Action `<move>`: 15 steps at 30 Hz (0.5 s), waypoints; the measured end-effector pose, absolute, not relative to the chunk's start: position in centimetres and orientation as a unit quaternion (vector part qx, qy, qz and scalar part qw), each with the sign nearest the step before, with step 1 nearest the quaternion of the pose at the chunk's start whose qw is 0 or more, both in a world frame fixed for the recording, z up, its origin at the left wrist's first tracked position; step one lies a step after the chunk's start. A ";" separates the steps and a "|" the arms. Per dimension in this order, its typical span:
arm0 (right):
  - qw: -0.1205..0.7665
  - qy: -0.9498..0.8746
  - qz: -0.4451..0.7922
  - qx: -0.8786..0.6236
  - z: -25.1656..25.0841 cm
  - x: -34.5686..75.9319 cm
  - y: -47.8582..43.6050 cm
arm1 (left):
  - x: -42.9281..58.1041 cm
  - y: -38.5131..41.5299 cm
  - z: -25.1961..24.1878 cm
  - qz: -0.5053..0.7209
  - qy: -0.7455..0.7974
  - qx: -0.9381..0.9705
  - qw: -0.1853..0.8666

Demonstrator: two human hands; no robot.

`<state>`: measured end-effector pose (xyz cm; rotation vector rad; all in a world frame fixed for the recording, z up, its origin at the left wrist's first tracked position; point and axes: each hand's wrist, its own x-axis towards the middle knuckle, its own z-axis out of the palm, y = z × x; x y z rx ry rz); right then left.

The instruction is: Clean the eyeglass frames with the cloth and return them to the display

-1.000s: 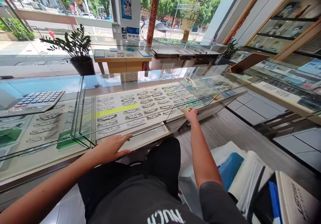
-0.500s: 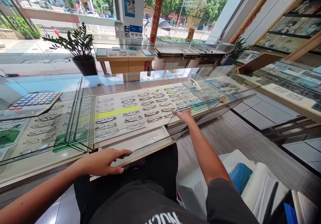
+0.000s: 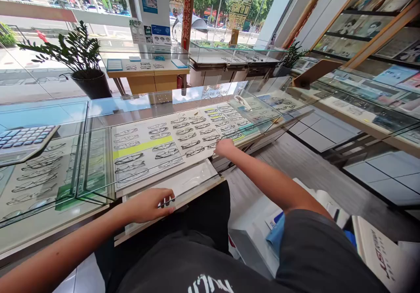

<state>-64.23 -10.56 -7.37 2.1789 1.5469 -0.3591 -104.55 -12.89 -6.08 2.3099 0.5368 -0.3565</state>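
Observation:
A glass display counter (image 3: pixel 98 109) holds white trays of eyeglass frames (image 3: pixel 183 135). A white drawer tray (image 3: pixel 187 183) stands pulled out from under the glass toward my lap. My left hand (image 3: pixel 149 204) rests on the drawer's front edge, fingers curled over it. My right hand (image 3: pixel 224 147) reaches inside the case at the near edge of the tray of glasses, fingers bent down among the frames; what they touch is hidden.
A calculator (image 3: pixel 19 141) lies on the glass at far left. A potted plant (image 3: pixel 78 61) stands behind the counter. Stacked books and papers (image 3: pixel 377 249) lie on the floor at my right. More glass cases (image 3: pixel 357 105) line the right wall.
The drawer has slid out toward me with my left hand on its front edge. My right hand moved left along the tray of glasses. The view has shifted left.

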 end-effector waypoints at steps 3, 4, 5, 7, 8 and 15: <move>0.240 0.531 -0.119 0.804 -6.8 -64.2 -10.9 | -104.7 -13.0 -6.4 -0.130 0.215 0.892 0.375; 0.244 0.524 -0.117 0.808 -6.5 -64.2 -11.2 | -104.7 -13.0 -6.4 -0.127 0.216 0.893 0.375; 0.247 0.517 -0.114 0.812 -6.4 -64.3 -11.5 | -104.7 -13.0 -6.4 -0.124 0.215 0.895 0.371; 0.252 0.504 -0.109 0.819 -6.1 -64.3 -12.4 | -104.7 -13.1 -6.2 -0.116 0.210 0.902 0.359; 0.253 0.498 -0.106 0.822 -6.1 -64.3 -12.8 | -104.6 -13.2 -6.2 -0.113 0.207 0.906 0.352; 0.149 0.501 -0.118 0.844 -4.1 -60.8 -16.1 | -104.6 -13.8 -6.2 -0.099 0.188 0.920 0.328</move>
